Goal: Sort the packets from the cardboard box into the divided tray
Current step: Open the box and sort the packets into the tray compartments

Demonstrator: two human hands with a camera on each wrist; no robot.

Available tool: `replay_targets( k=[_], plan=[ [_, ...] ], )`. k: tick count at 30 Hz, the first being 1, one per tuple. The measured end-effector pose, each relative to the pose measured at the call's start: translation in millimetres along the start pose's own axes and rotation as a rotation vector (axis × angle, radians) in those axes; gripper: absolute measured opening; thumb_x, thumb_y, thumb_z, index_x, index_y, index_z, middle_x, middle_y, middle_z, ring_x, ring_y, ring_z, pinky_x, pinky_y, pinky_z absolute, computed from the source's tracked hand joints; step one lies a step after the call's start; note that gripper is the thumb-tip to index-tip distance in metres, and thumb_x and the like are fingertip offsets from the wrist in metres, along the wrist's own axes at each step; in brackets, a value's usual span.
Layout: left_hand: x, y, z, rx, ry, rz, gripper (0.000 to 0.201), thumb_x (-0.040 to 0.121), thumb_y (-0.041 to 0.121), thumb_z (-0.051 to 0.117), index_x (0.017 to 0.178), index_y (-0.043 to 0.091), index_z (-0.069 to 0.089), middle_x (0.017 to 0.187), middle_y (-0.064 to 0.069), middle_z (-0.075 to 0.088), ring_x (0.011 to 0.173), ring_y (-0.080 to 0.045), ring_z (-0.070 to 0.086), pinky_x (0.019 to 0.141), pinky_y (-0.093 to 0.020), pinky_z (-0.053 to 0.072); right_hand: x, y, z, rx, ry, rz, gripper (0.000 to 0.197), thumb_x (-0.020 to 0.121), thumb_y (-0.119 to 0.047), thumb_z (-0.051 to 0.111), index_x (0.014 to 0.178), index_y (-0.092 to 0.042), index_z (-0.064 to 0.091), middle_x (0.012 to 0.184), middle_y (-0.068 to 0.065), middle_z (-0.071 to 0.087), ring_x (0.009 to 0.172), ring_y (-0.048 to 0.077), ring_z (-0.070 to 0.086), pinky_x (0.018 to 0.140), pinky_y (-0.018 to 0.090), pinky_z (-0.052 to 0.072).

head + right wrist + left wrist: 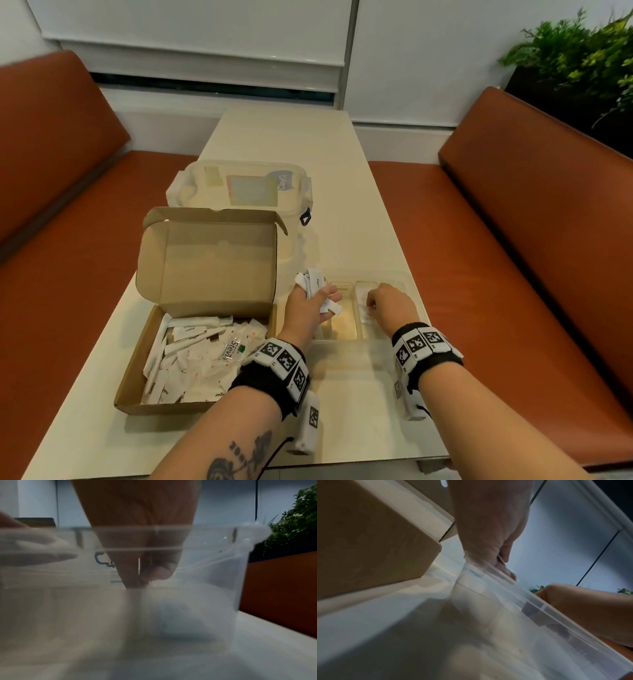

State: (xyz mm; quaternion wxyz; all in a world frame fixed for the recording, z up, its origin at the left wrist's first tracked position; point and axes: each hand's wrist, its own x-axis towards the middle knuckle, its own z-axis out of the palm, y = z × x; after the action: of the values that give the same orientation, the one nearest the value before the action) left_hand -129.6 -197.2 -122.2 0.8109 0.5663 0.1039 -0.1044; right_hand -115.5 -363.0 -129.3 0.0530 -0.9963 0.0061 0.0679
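Note:
An open cardboard box [137, 387] at the left holds several white packets [191, 356]. To its right stands the clear divided tray [342, 337]. My left hand [322, 296] hovers over the tray's left end and grips a bunch of white packets [312, 284]. My right hand [371, 305] reaches down into a right compartment, where its fingertips [132, 584] pinch a thin white packet [363, 298] near the tray floor. The left wrist view shows the left hand [501, 561] above the tray wall [513, 601], beside the box [368, 547].
A clear lidded container [239, 185] stands behind the box. Orange bench seats [513, 240] flank the pale table [342, 411] on both sides. A green plant [575, 51] is at the far right. The table's near edge runs just below my forearms.

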Motion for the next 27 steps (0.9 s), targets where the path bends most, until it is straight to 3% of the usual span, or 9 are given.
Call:
replay_targets(
  k=[3,7,11,19,23,27],
  plan=[
    [1,-1,-1,0.016,0.006,0.000,0.011,0.091,0.009,0.059,0.097,0.017,0.058,0.108,-0.010,0.066,0.091,-0.017,0.069,0.074,-0.030,0.056,-3,-1,5,0.076,0.073,0.010,0.015,0.090,-0.003,0.047,0.099,-0.009,0.057,0.105,0.008,0.054,0.084,0.027,0.059,0.064,0.027,0.037],
    [2,-2,0,0.039,0.012,-0.005,0.024,0.090,0.010,0.061,0.113,0.009,0.056,0.106,-0.008,0.067,0.092,-0.016,0.069,0.070,-0.027,0.056,-1,-2,7,0.070,0.048,0.032,0.013,0.089,-0.004,0.047,0.095,-0.009,0.057,0.102,0.008,0.057,0.076,0.022,0.051,0.064,0.027,0.038],
    [2,-3,-1,0.055,0.006,-0.006,0.026,0.090,0.010,0.061,0.115,0.007,0.056,0.104,-0.005,0.067,0.094,-0.018,0.069,0.079,-0.034,0.055,1,-1,8,0.075,0.029,0.056,0.009,0.089,-0.009,0.051,0.096,-0.009,0.057,0.099,0.009,0.062,0.087,0.027,0.060,0.067,0.030,0.042],
    [4,-7,-4,0.091,-0.019,0.005,0.021,0.092,0.015,0.059,0.112,0.009,0.057,0.104,-0.003,0.068,0.092,-0.014,0.070,0.069,-0.027,0.055,-3,-2,5,0.127,0.062,0.063,0.007,0.090,-0.017,0.053,0.093,-0.011,0.055,0.095,0.007,0.062,0.082,0.025,0.059,0.064,0.028,0.040],
    [6,-4,-3,-0.003,-0.014,-0.064,0.016,0.100,0.022,0.045,0.112,0.014,0.052,0.102,-0.008,0.068,0.093,-0.019,0.069,0.078,-0.035,0.056,-9,-15,-6,0.397,0.260,0.060,0.024,0.093,-0.033,0.053,0.079,-0.015,0.056,0.074,0.000,0.061,0.065,0.016,0.051,0.056,0.025,0.034],
    [2,-3,-3,0.072,-0.095,-0.070,0.025,0.100,0.021,0.045,0.123,0.014,0.050,0.114,-0.011,0.067,0.100,-0.022,0.068,0.085,-0.040,0.053,-12,-38,-21,0.821,0.199,-0.001,0.020,0.090,-0.032,0.060,0.079,-0.016,0.067,0.070,-0.010,0.063,0.060,-0.001,0.056,0.052,0.008,0.038]
  ],
)
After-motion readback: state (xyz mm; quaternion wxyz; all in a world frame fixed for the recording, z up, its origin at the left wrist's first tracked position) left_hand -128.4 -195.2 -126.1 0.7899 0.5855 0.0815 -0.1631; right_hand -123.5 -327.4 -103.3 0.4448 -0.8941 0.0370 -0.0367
